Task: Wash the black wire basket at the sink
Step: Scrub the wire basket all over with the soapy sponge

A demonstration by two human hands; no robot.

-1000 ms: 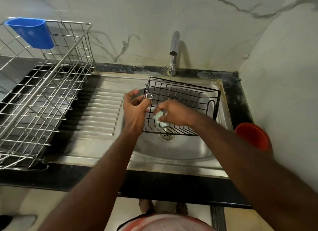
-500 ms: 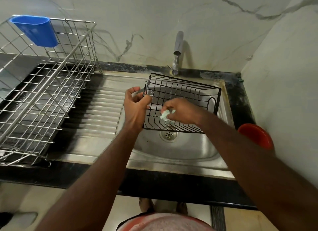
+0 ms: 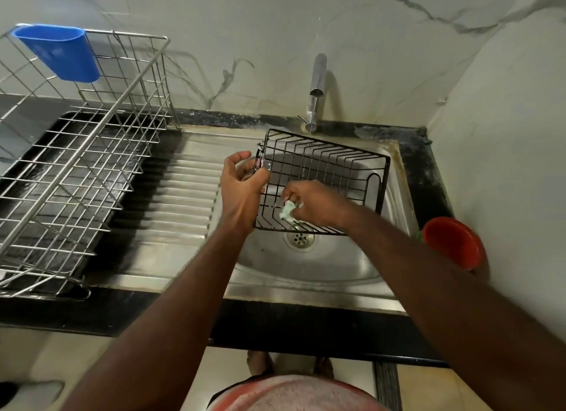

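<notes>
The basket [image 3: 324, 168] is held tilted over the sink [image 3: 306, 269], long axis running left to right. Your left hand [image 3: 242, 193] grips its left end. Your right hand [image 3: 315, 202], just beside it, pinches a pale cloth [image 3: 288, 211] against the bottom wires. The right end lies farthest from both hands.

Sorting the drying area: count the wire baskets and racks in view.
2: the black wire basket held over the sink, and the steel rack standing left of it.
</notes>
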